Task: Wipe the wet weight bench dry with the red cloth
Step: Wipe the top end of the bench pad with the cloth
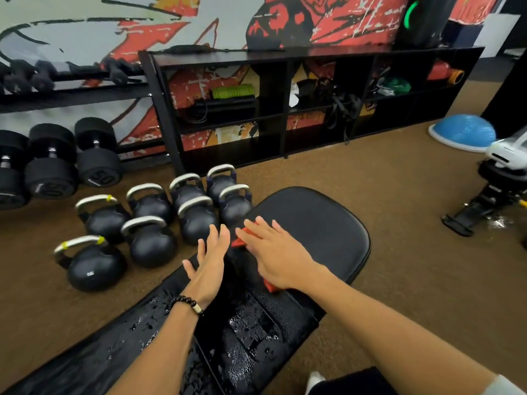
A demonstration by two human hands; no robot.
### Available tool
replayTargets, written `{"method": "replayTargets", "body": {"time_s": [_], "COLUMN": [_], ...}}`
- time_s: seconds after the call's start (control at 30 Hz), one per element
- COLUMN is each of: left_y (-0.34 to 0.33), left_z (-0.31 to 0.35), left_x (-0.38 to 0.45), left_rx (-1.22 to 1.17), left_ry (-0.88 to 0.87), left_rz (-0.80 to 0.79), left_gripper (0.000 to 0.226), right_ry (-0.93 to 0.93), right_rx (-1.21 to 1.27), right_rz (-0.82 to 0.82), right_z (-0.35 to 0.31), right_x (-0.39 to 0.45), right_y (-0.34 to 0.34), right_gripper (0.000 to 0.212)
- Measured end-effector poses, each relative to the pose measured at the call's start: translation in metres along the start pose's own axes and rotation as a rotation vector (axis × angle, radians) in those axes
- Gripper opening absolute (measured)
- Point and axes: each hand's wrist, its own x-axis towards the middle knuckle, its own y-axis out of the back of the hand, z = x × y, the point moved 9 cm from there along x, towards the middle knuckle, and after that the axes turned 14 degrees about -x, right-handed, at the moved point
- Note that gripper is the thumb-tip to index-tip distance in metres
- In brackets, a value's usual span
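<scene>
Beside one bench, eight kettlebells.

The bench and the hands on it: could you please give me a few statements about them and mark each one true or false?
1. The right hand lies flat on the red cloth. True.
2. The left hand grips a kettlebell. False: it is open, fingers spread, at the edge of the bench, apart from the kettlebells on the floor.
3. Water droplets show on the near part of the bench. True.
4. The cloth lies on the floor. False: it is on the bench, under the right hand.
5. The left wrist wears a beaded bracelet. True.
</scene>
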Motion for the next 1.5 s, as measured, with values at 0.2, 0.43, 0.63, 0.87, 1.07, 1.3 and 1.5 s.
{"method": "replayTargets", "body": {"time_s": [0.2,0.43,0.63,0.87,1.07,1.3,1.5], "left_y": [-0.001,-0.004,-0.003,-0.003,-0.003,-0.002,-0.003], "left_z": [-0.004,-0.006,-0.010,-0.013,-0.014,-0.014,-0.014], "left_x": [0.002,0.002,0.010,0.012,0.013,0.012,0.011], "left_rx": [-0.013,0.066,0.325,0.340,0.489,0.556,0.578], "left_ry": [0.039,0.053,0.060,0.082,0.052,0.045,0.055], "left_rz": [-0.022,-0.041,-0.034,-0.021,-0.061,-0.074,-0.101], "left_gripper": [0.075,0.076,0.098,0.097,0.113,0.129,0.145], "right_ry": [-0.425,-0.151,-0.228,-0.574,-0.071,-0.664,-0.373], "right_rx": [-0.094,-0.010,-0.009,-0.040,0.037,0.156,0.046], "right_rz": [-0.067,-0.035,0.029,0.008,0.016,0.087,0.138], "right_z": [0.138,0.025,0.093,0.125,0.018,0.170,0.040], "right_x": [-0.009,0.018,-0.038,0.001,-0.068,-0.091,-0.104], "right_y": [0.006,0.000,0.022,0.017,0.014,0.020,0.019], "right_gripper": [0.060,0.065,0.054,0.052,0.059,0.045,0.052]}}
